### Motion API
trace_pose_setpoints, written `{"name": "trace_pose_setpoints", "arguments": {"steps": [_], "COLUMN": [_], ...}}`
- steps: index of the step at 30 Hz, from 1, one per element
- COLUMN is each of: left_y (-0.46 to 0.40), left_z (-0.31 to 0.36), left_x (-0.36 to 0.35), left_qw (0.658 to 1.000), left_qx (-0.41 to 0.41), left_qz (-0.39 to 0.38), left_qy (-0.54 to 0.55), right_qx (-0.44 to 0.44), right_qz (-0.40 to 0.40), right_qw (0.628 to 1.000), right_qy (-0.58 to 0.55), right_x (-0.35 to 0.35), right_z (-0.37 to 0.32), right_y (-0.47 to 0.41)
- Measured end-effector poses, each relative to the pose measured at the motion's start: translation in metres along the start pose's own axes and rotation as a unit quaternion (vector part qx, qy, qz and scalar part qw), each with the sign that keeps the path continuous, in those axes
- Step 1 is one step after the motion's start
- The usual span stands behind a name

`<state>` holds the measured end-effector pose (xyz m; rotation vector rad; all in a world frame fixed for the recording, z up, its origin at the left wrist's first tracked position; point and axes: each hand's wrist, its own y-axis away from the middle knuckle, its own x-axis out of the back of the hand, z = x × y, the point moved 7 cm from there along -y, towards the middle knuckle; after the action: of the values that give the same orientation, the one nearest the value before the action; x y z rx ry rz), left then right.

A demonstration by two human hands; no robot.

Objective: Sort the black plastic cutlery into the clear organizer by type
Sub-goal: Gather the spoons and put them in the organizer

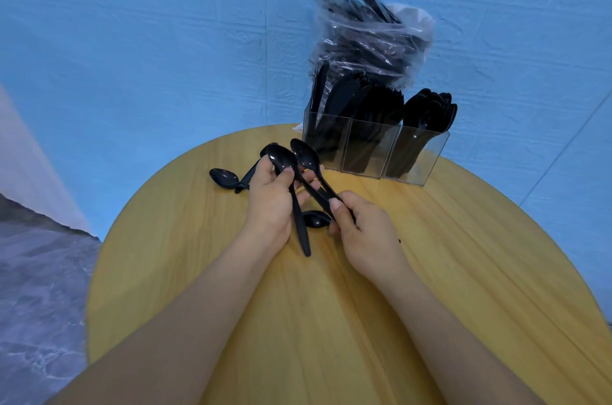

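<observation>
Left hand: the left hand [270, 202] has its thumb and fingers curled round the neck of a black spoon [280, 156], bowl up and away from the person, handle running down past the palm.
Right hand: the right hand [359, 227] pinches the handle of a second spoon [306, 154] between thumb and fingers; its bowl lies just beside the first spoon's bowl, and the left fingertips touch its handle.
Under the hands: another spoon bowl [316, 218] lies on the round wooden table [463, 255] between the two hands.
Loose cutlery: a spoon [224, 177] lies left of the left hand, touching more black pieces.
Organizer: the clear organizer [376, 152] stands at the table's far edge; knives in the left compartment, spoons in the right, middle contents unclear.
Behind: a plastic bag of cutlery [371, 40].
</observation>
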<state>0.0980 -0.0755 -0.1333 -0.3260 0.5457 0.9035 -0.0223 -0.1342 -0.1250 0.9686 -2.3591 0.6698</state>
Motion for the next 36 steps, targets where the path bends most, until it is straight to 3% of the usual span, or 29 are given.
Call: {"name": "trace_pose_setpoints", "arguments": {"steps": [4, 10, 16, 18, 23, 28, 33, 36], "left_y": [0.000, 0.004, 0.002, 0.001, 0.006, 0.010, 0.008, 0.008], "left_z": [-0.002, -0.010, -0.007, -0.007, -0.006, -0.006, -0.004, -0.002], "left_x": [0.001, -0.010, -0.002, -0.001, -0.011, -0.019, -0.016, -0.017], "left_qw": [1.000, 0.999, 1.000, 1.000, 0.999, 0.993, 0.994, 0.993], "left_qx": [0.009, 0.022, 0.011, 0.010, 0.026, 0.048, 0.032, 0.023], "left_qz": [0.005, -0.042, 0.005, 0.013, -0.042, -0.077, -0.059, -0.058], "left_qy": [0.003, -0.027, -0.020, -0.019, 0.012, 0.074, 0.088, 0.095], "right_qx": [0.020, 0.008, 0.030, 0.036, 0.064, 0.077, 0.120, 0.128], "right_qz": [0.041, -0.010, 0.050, 0.038, 0.038, 0.038, 0.046, -0.016], "right_qw": [0.999, 1.000, 0.998, 0.998, 0.995, 0.995, 0.990, 0.990], "right_qy": [0.021, 0.008, -0.024, -0.024, -0.065, -0.046, 0.056, 0.057], "right_x": [0.008, -0.001, 0.011, 0.009, 0.009, 0.010, 0.003, -0.006], "right_z": [-0.003, -0.003, -0.005, -0.008, -0.012, -0.014, -0.019, -0.022], "right_y": [-0.002, 0.000, 0.000, 0.001, 0.003, 0.003, 0.006, 0.007]}}
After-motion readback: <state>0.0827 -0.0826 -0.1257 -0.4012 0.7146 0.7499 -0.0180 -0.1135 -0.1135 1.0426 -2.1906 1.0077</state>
